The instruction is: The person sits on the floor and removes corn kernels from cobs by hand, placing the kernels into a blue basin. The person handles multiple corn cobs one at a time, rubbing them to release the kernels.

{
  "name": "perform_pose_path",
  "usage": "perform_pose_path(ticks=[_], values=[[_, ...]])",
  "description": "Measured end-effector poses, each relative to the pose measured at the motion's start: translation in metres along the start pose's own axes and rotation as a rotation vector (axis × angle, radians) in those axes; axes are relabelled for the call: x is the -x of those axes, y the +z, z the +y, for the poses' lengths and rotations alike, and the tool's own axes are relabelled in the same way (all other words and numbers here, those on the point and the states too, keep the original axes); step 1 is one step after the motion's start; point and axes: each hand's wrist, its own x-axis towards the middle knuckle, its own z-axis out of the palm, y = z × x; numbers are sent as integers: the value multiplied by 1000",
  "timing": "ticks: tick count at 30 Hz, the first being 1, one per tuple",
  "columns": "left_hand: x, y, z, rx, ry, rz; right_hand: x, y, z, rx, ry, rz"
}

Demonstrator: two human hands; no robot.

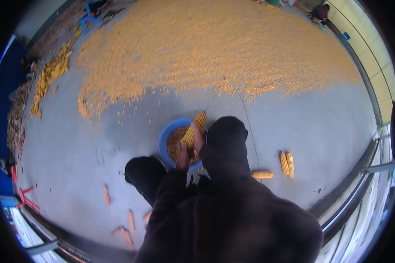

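Both my hands hold one ear of corn (194,131) over a blue plastic basin (164,136). My left hand (183,157) grips its lower end, and my right hand (198,135) lies along its right side. Dark gaps run lengthwise between the ear's yellow kernel rows. Loose kernels (173,144) lie inside the basin, which stands on the floor between my knees. Part of the basin's right side is hidden by my right hand and sleeve.
Corn kernels (217,46) spread widely over the concrete floor ahead. Several ears (290,164) lie at right, bare cobs (106,195) at lower left, and an ear pile (54,69) farther left. A blue stool (89,20) stands at upper left; a person (320,13) sits at upper right.
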Motion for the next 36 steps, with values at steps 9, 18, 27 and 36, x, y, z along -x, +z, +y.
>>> perform_pose_path(ticks=[9, 18, 27, 36], values=[[8, -4, 1, -161, 39, 176, -9, 4, 13, 3, 15, -54], [0, -1, -10, -390, 297, 309, -5, 12, 3, -34, 127, 13], [10, 1, 11, 107, -113, 246, -17, 5, 31, -92, 101, 37], [3, 3, 10, 137, -188, 273, 17, 22, -21, 83, -128, 90]])
